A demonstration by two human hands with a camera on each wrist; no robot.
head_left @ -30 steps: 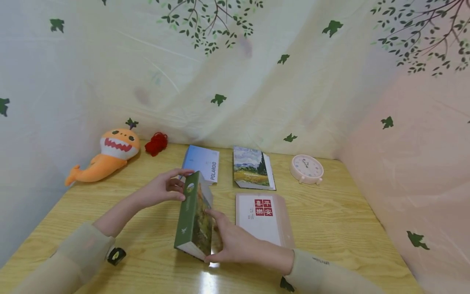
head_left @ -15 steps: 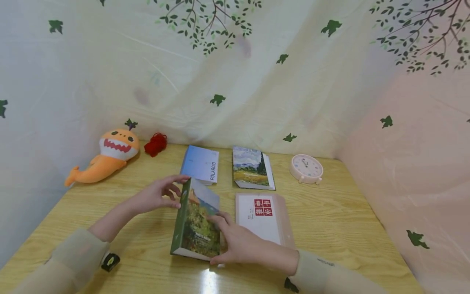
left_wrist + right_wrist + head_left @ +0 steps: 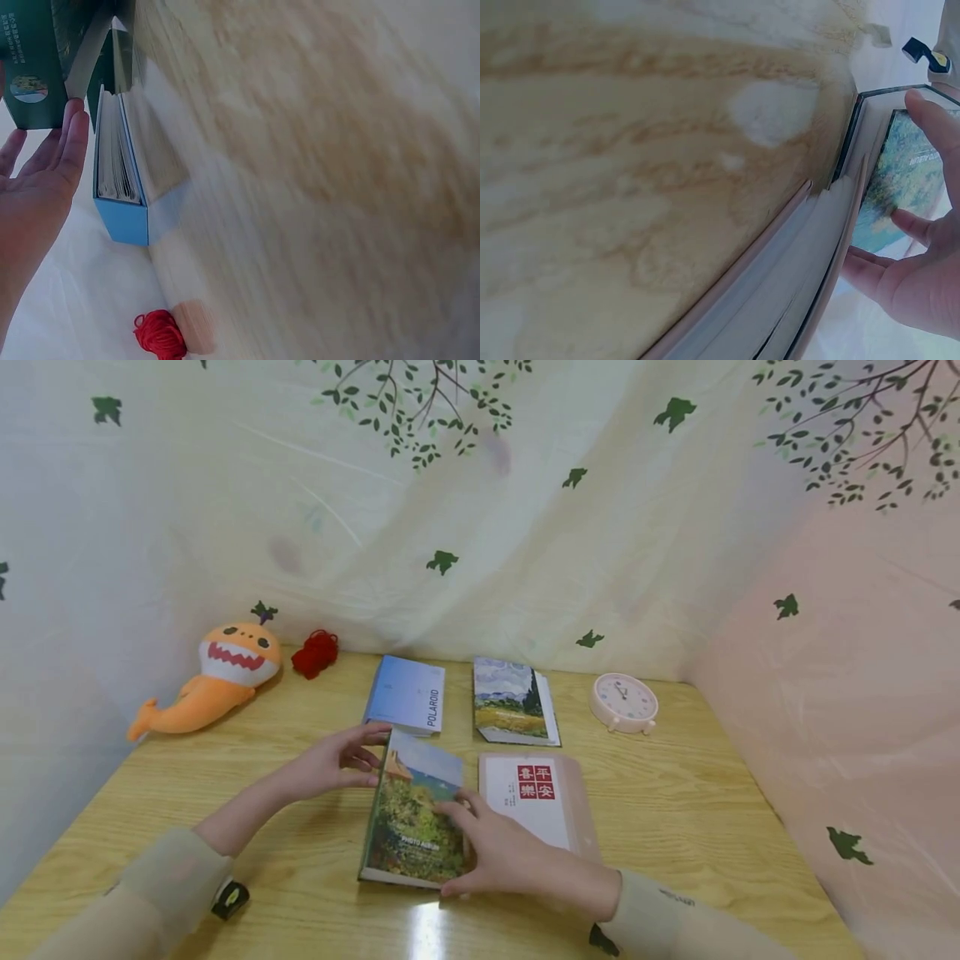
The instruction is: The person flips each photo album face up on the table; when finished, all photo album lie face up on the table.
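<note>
A thick photo album (image 3: 416,818) with a painted landscape cover faces up in the head view, pages showing along its near edge. Its green spine (image 3: 34,67) appears in the left wrist view. My left hand (image 3: 333,764) holds the spine side at the far left corner, fingertips on the far edge. My right hand (image 3: 498,847) grips the right side, thumb at the near corner and fingers on the cover. Whether the album fully touches the table cannot be told. Right beside it lies a white-and-pink book (image 3: 525,797) with red square characters.
Behind lie a blue POLAROID album (image 3: 405,689) and another painted-cover album (image 3: 510,697). A pink round clock (image 3: 624,702) sits back right. An orange shark plush (image 3: 217,681) and red yarn (image 3: 315,653) are back left. A printed curtain (image 3: 480,527) encloses the wooden table (image 3: 675,843).
The photo album has turned from standing with its green spine toward the camera to cover facing up, and its top has tipped rightward. Both hands have stayed on it throughout.
</note>
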